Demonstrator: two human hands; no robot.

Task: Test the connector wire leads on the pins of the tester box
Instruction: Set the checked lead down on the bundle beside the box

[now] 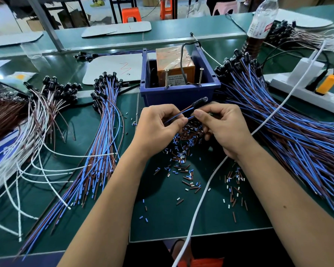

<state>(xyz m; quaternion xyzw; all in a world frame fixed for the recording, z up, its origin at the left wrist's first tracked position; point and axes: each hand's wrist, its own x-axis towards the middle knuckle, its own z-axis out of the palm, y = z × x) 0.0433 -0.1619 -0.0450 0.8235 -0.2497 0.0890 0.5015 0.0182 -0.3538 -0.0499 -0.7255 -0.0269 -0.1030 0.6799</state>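
An orange tester box (pixel 174 65) sits inside a blue bin (pixel 179 93), with two long metal pins (pixel 183 77) standing up at its near side. Just in front of the bin, my left hand (pixel 158 128) pinches the blue and brown wire leads (pixel 182 112) of one black connector (pixel 200 102). My right hand (pixel 222 126) pinches the same leads close to the connector. The connector's clear tip points up toward the bin wall. The lead ends are hidden between my fingers.
A bundle of blue and brown connector wires (pixel 96 151) lies at left, a larger one (pixel 289 128) at right, white and brown ones (pixel 27 132) far left. Cut insulation bits (pixel 183 160) litter the green mat. A white cable (pixel 210 180), a power strip (pixel 305 83) and a bottle (pixel 258 26) are at right.
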